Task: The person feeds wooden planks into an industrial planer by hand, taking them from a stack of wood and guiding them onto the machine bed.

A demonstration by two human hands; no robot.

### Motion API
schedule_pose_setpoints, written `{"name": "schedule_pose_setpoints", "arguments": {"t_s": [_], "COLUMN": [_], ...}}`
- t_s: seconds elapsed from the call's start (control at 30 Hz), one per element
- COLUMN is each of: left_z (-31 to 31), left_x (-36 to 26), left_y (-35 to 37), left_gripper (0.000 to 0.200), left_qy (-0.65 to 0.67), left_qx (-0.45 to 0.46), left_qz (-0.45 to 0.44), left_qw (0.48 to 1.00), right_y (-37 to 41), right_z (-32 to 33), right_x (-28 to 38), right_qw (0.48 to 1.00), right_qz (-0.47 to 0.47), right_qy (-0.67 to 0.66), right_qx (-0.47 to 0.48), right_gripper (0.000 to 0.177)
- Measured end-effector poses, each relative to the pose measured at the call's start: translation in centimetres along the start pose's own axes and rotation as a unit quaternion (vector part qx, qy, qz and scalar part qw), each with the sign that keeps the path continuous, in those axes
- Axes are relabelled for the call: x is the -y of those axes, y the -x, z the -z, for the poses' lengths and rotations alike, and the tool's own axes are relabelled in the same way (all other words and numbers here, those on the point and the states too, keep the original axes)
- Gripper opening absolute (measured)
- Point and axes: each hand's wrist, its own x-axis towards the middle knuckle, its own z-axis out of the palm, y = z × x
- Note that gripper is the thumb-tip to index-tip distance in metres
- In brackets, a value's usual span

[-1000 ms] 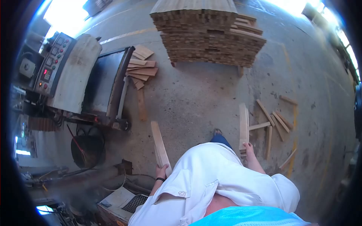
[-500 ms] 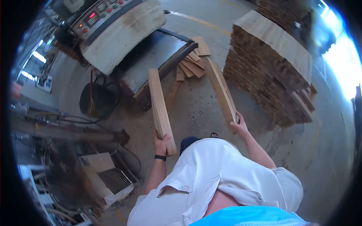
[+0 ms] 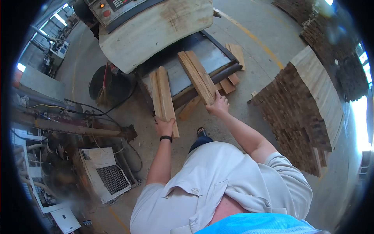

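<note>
My left hand [image 3: 165, 126] is closed around the near end of a pair of wooden boards [image 3: 163, 95], whose far ends overlap the metal bed of the machine. Closed on another pair of boards [image 3: 198, 76] is my right hand [image 3: 218, 104], gripping near their lower end. Those boards slant up and to the left, with their far ends over the machine table [image 3: 210, 54]. A dark band circles my left wrist. The two bundles are apart, forming a narrow V over the table's front edge.
The machine's pale hood [image 3: 156, 31] and control panel [image 3: 113, 7] rise behind the table. A tall stack of boards [image 3: 296, 109] stands at right. Loose boards [image 3: 230, 84] lie beyond the table's corner. At left are a black bin [image 3: 97, 87] with a broom and a vented white box [image 3: 105, 171].
Both hands have moved forward with their boards, bringing the far ends over the machine table. The right-hand boards swung left, and the view has shifted closer to the machine.
</note>
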Motion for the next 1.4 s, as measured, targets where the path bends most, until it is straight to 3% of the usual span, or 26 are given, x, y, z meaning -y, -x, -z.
{"name": "schedule_pose_setpoints", "arguments": {"t_s": [0.13,0.17,0.2,0.23,0.27,0.3,0.33,0.37,0.43,0.47,0.53,0.6,0.63,0.67,0.7,0.73,0.8,0.83,0.9,0.97,1.0,1.07,1.17,1.27,1.4], "left_z": [-1.2,-1.5,-2.0,-2.4,-2.8,-2.9,-3.4,-4.2,-5.8,-6.8,-9.3,-11.3,-12.1,-12.7,-12.9,-13.1,-13.6,-13.9,-14.6,-15.5,-15.3,-15.0,-11.9,-12.1,-11.8], "left_x": [-2.8,-3.2,-3.7,-4.2,-4.8,-6.2,-7.4,-8.5,-10.0,-10.7,-12.4,-13.8,-14.5,-15.0,-15.4,-15.6,-16.0,-15.5,-13.8,-11.3,-10.8,-9.9,-12.5,-11.3,-11.2], "left_y": [-5.3,-5.9,-6.3,-6.4,-6.3,-6.0,-5.8,-5.7,-5.0,-4.6,-3.9,-3.3,-2.9,-2.6,-2.5,-2.5,-2.8,-3.1,-4.0,-5.0,-4.9,-4.7,-2.7,-2.5,-1.4], "left_gripper": [0.108,0.108,0.103,0.098,0.098,0.095,0.091,0.091,0.092,0.092,0.1,0.105,0.11,0.113,0.113,0.11,0.107,0.103,0.098,0.086,0.086,0.074,0.065,0.064,0.062], "left_qy": [-0.111,-0.114,-0.153,-0.192,-0.196,-0.179,-0.159,-0.158,0.002,0.001,0.086,0.079,0.071,0.071,0.069,0.069,0.068,0.099,0.127,0.349,0.349,0.49,0.51,0.483,0.475], "left_qx": [-0.046,-0.042,-0.088,-0.13,-0.125,-0.155,-0.185,-0.185,-0.003,-0.003,0.083,0.107,0.133,0.135,0.132,0.125,0.117,0.103,0.086,0.191,0.184,0.234,0.205,0.171,0.145], "left_qz": [0.0,0.005,-0.058,-0.123,-0.122,-0.196,-0.266,-0.262,-0.302,-0.297,-0.243,-0.206,-0.172,-0.156,-0.157,-0.144,-0.134,-0.13,-0.119,-0.072,-0.065,-0.004,0.067,0.041,0.073], "left_qw": [0.993,0.993,0.983,0.965,0.965,0.952,0.933,0.934,0.953,0.955,0.963,0.969,0.973,0.976,0.976,0.979,0.982,0.981,0.981,0.915,0.916,0.84,0.833,0.858,0.865], "right_y": [-5.6,-7.7,-9.1,-9.2,-9.4,-9.8,-10.3,-10.3,-10.4,-10.5,-11.2,-12.2,-12.4,-12.5,-12.7,-13.1,-14.1,-14.2,-14.1,-14.6,-15.0,-16.0,-19.8,-25.3,-33.2], "right_z": [-2.6,-4.8,-5.9,-4.9,-3.7,-2.6,-2.4,-2.4,-1.7,-0.9,0.6,2.2,2.9,3.5,3.9,3.7,3.0,3.4,3.9,3.8,3.9,4.6,4.6,3.7,2.7], "right_x": [0.4,-1.4,-2.7,-2.9,-3.3,-3.5,-3.9,-4.5,-5.3,-5.8,-6.3,-6.6,-6.5,-6.2,-6.0,-6.5,-7.4,-7.4,-7.0,-7.2,-7.2,-7.2,-5.9,-2.9,3.1], "right_qw": [0.998,0.991,0.977,0.977,0.91,0.783,0.784,0.76,0.731,0.71,0.687,0.877,0.877,0.946,0.97,0.969,0.954,0.954,0.924,0.921,0.916,0.9,0.871,0.866,0.877], "right_qz": [0.043,0.042,0.038,0.033,-0.043,-0.113,-0.114,-0.108,-0.104,-0.102,-0.099,0.036,0.038,0.107,0.171,0.17,0.269,0.27,0.362,0.379,0.392,0.427,0.475,0.476,0.446], "right_qy": [-0.044,-0.126,-0.208,-0.208,-0.356,-0.481,-0.48,-0.541,-0.598,-0.637,-0.673,-0.472,-0.47,-0.305,-0.127,-0.13,0.031,0.03,0.094,0.085,0.08,0.091,0.119,0.145,0.161], "right_qx": [0.017,0.017,0.017,0.022,0.208,0.378,0.378,0.343,0.312,0.283,0.256,0.09,0.095,-0.012,-0.121,-0.122,-0.131,-0.13,-0.076,-0.032,0.008,0.024,0.034,0.05,0.081], "right_gripper": [0.097,0.092,0.088,0.088,0.077,0.067,0.067,0.062,0.057,0.054,0.051,0.048,0.048,0.051,0.055,0.055,0.063,0.063,0.066,0.073,0.079,0.075,0.068,0.061,0.073]}}
